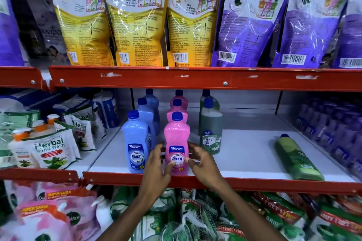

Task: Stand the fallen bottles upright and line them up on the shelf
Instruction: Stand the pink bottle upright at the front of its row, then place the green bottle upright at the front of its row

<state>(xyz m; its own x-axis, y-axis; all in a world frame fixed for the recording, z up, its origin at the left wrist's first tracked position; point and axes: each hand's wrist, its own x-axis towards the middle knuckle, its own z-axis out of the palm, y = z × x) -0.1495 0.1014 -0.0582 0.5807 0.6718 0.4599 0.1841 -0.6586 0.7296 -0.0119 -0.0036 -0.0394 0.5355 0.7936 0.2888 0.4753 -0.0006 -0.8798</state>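
Observation:
A pink Shakti bottle [176, 139] with a blue cap stands upright at the front edge of the white shelf [244, 154]. My left hand [156, 168] and my right hand [201, 162] hold it from both sides at the label. Two more pink bottles stand in line behind it. To its left runs a row of blue bottles [135, 143], upright. To its right stand two dark green bottles [210, 129], upright. A light green bottle [297, 158] lies on its side at the shelf's right, cap pointing to the back.
Red shelf rails [195, 78] run above and below. Herbal hand-wash pouches [51, 148] fill the left section, purple bottles [333, 133] the right. Large refill pouches hang on the upper shelf, and more pouches sit below. Bare shelf lies between the green bottles.

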